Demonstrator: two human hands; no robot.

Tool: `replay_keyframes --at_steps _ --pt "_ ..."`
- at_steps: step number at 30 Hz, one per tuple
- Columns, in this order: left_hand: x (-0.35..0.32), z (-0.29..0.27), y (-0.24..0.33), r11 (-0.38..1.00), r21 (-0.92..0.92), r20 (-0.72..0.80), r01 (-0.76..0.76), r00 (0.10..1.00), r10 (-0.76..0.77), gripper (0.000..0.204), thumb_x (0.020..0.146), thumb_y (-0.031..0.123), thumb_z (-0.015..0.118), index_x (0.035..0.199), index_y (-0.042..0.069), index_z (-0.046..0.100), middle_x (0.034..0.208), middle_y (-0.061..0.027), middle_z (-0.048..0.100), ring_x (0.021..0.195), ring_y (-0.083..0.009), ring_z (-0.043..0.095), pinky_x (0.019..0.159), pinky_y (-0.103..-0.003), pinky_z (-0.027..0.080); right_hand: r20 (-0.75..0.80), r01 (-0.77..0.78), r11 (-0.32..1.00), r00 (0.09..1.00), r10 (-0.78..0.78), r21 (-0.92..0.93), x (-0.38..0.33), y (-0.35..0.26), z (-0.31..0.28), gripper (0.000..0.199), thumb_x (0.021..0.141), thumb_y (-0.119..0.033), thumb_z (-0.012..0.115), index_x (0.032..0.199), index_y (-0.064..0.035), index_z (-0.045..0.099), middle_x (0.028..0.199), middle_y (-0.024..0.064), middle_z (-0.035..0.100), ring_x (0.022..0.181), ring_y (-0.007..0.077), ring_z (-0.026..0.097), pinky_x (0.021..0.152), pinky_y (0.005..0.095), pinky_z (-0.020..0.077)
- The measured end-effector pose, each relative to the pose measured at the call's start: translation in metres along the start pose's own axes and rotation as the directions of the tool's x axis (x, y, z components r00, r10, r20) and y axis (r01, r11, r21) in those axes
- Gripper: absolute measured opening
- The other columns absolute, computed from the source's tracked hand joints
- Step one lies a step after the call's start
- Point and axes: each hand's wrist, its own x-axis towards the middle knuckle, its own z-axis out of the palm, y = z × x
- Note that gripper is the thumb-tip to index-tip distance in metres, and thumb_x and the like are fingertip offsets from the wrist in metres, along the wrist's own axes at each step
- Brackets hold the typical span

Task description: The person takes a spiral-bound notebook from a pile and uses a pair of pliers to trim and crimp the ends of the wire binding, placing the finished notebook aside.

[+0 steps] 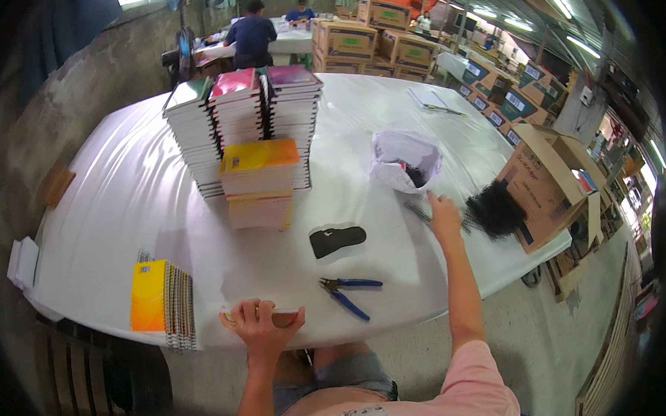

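At the table's near edge my left hand (259,325) is closed around a small notebook block (286,317), its fingers over the top and thumb at the right side; most of the block is hidden. My right hand (443,216) reaches out over the table with its index finger stretched forward. Black spiral binding coils (417,210) lie beside and under it, next to a large bundle of black coils (495,210). Just beyond its fingertips sits a white bag (404,153) with black bits inside. Between my hands lie blue-handled cutting pliers (350,286) and a black sleeve-like piece (336,241).
Tall stacks of spiral notebooks (235,108) stand at the far left, with yellow notebooks (258,176) before them. More yellow spiral notebooks (162,302) lie near left. An open cardboard box (543,189) stands at the right edge. Farther off, people sit by stacked cartons (346,42).
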Motion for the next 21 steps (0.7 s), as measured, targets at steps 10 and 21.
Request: replay_keyframes --at_steps 10,21 --pt "0.002 -0.001 -0.010 0.997 -0.072 -0.020 -0.011 1.000 0.010 0.043 0.052 0.040 0.080 0.072 0.014 0.052 0.084 -0.0051 0.048 0.085 -0.0278 0.047 0.084 -0.059 0.029 0.133 0.094 0.375 0.834 -0.536 0.922 -0.111 -0.171 -0.079 0.018 0.086 -0.008 0.059 0.103 -0.0066 0.065 0.088 0.0095 0.060 0.077 0.0190 0.057 0.069 0.0292 0.0462" --pt "0.005 -0.001 0.002 0.997 -0.071 0.006 0.006 1.000 -0.005 0.042 0.047 0.041 0.079 0.069 0.016 0.054 0.081 -0.0013 0.050 0.086 -0.0261 0.049 0.082 -0.055 0.031 -0.079 0.216 0.194 0.836 -0.543 0.957 -0.136 -0.201 -0.067 0.026 0.074 0.004 0.068 0.096 -0.0090 0.069 0.088 0.0079 0.061 0.081 0.0183 0.059 0.071 0.0274 0.0460"
